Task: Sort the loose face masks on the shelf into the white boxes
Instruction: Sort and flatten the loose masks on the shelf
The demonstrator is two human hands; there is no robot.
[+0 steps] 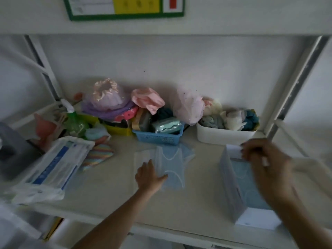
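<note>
Several loose blue masks [170,164] lie mid-shelf [107,191]; the left hand [149,177] presses flat, fingers spread, apparently pinning them. Right hand [265,164] pinches the white box [231,184] flap, likely holding it open at near right.

My left hand [150,174] is resting on the loose masks [171,164] lying mid-shelf, the open box [239,186] is standing to their right under my right hand [265,159], baskets [159,137] are sitting behind, a packet [53,166] is lying left.
</note>
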